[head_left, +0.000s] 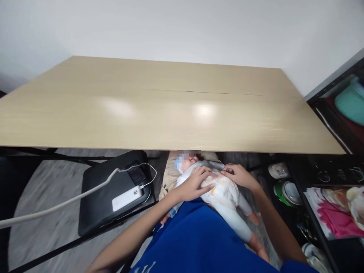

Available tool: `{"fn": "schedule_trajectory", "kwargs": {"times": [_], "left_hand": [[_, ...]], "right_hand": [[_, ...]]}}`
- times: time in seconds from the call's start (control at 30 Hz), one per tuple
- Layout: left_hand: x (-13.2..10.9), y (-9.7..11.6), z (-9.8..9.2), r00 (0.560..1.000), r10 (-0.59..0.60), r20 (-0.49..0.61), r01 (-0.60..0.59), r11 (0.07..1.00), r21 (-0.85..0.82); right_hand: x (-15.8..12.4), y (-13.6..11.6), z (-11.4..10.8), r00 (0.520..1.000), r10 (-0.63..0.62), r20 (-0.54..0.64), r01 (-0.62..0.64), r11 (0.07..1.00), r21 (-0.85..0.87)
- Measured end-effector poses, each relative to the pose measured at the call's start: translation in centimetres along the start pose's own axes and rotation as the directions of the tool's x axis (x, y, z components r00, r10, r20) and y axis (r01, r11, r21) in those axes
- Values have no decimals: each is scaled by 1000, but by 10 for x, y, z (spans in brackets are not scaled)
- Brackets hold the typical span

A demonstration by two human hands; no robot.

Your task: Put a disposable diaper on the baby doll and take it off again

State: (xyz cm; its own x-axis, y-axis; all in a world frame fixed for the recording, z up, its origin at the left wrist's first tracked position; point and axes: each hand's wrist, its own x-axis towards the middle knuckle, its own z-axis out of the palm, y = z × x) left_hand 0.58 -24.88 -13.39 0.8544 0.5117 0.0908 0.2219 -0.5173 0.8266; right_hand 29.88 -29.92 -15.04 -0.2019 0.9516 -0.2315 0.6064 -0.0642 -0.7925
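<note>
A baby doll (pixel 223 195) lies on its back across my lap, just under the table's front edge. It wears pale blue-white clothes with a yellow-orange print on the front and a light blue cap; its bare feet point to the lower right. My left hand (pixel 196 184) rests on the doll's chest, fingers apart and lying flat over the cloth. At the other side of the chest is my right hand (pixel 237 175), its bent fingertips pinching the edge of the doll's clothes. The doll's face is blurred out.
A wooden table (pixel 170 121) spans the view ahead. On the left, a black stool (pixel 99 204) bears a white power bank (pixel 127 198), a dark phone-like device (pixel 135 173) and a white cable (pixel 93 192). At right, a black shelf holds cans (pixel 291 192), pink cloth (pixel 338 220) and a teal item (pixel 351 100).
</note>
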Motion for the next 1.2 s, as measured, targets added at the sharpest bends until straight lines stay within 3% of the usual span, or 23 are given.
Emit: {"fn": "schedule_trajectory", "kwargs": {"times": [0.23, 0.4, 0.5, 0.57, 0.7, 0.8, 0.93, 1.07, 1.2], "left_hand": [[12, 2, -2, 998, -46, 40, 48, 998, -35], [14, 3, -3, 997, -75, 33, 76, 996, -47], [17, 2, -4, 997, -73, 30, 75, 993, -86], [19, 2, -4, 998, -64, 15, 65, 991, -117], [18, 6, -8, 999, -16, -35, 9, 982, -190], [3, 12, -16, 999, 13, -41, -23, 971, -237], [-30, 24, -30, 995, 35, 93, -8, 962, -274], [-59, 40, -40, 968, 56, 244, 22, 951, -307], [-70, 46, -49, 927, 85, 364, 25, 958, -286]], "right_hand": [[14, 32, 10, 979, 80, -190, -80, 997, 4], [16, 51, 10, 964, 115, -240, -112, 993, 27], [12, 37, 8, 962, 65, -264, -59, 998, 30], [10, 18, 6, 967, -38, -252, 44, 999, 22], [6, -25, 5, 956, -273, -105, 276, 961, 18], [5, -45, 9, 948, -317, 25, 316, 948, 20], [7, -54, 16, 946, -316, 67, 319, 947, -44], [-7, -54, 5, 972, -224, 66, 229, 970, -84], [-52, -48, -25, 993, 81, 90, -80, 997, -10]]}}
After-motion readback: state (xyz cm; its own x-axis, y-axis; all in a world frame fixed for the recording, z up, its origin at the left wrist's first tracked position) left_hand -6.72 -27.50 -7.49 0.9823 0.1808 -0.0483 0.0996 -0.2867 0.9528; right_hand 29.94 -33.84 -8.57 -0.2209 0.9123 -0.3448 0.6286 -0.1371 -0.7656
